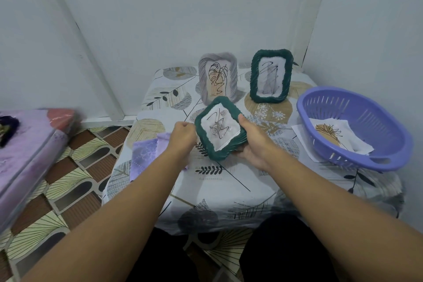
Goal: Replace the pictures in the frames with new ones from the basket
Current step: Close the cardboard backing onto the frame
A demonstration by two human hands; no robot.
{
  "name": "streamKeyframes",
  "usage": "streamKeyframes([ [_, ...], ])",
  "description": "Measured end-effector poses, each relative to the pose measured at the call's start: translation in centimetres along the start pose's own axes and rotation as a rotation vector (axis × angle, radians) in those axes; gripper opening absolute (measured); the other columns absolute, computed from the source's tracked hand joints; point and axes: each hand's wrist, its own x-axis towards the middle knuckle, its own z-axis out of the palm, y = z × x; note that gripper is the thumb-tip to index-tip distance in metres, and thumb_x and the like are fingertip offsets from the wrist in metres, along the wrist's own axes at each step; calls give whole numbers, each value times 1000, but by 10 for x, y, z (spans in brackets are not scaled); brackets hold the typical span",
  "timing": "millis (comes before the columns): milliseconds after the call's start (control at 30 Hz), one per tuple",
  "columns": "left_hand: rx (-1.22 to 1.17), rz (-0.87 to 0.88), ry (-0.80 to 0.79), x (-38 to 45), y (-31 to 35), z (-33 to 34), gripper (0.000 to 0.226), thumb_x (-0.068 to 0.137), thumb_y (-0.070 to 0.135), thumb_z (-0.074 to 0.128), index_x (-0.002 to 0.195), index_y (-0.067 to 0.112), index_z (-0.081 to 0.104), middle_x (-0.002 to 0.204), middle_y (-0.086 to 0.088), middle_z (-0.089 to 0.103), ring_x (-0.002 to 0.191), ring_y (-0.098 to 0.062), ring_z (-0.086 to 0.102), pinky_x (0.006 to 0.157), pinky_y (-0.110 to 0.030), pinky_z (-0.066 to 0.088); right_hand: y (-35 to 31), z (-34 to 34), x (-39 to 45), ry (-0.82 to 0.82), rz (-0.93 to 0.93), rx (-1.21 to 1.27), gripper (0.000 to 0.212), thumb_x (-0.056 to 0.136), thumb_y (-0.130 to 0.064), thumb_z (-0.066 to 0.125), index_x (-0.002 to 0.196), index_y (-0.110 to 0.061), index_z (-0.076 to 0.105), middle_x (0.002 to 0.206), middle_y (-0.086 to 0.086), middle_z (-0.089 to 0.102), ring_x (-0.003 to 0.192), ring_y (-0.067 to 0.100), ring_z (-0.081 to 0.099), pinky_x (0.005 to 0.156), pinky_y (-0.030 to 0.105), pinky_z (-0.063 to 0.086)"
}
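A dark green frame [220, 107] with a scribbled white picture is tilted above the table, gripped at its right edge and underside by my right hand [250, 142]. My left hand [184, 136] is curled at the frame's left edge, over a purple cloth [146, 152]; whether it touches the frame is unclear. Two frames stand upright at the back: a grey frame [217, 76] with a leaf drawing and a second green frame [271, 75] with a black scribble. The purple basket [357, 130] at the right holds pictures [332, 135].
The small table has a leaf-patterned cloth [217, 190] and stands in a corner of white walls. A loose paper [299, 131] lies under the basket's left side. A purple mattress [27, 144] lies at the left over a patterned floor [75, 181].
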Motion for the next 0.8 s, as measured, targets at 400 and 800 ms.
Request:
streamKeyframes([
  [400,-229,-89,-94,17,-13,0,15,104,3,52,103,13,63,84,-4,68,65,-13,55,55,-23,42,10,-21,17,183,-83,-197,19,105,-23,50,114,-14,65,110,7,73,97,23,65,92,41,53],
  [800,101,-24,-112,20,-38,-7,11,102,20,60,113,17,62,70,-1,60,62,-16,53,60,-28,43,21,-33,18,208,-202,-847,20,104,-30,53,116,-21,65,106,-1,72,100,21,68,96,43,53],
])
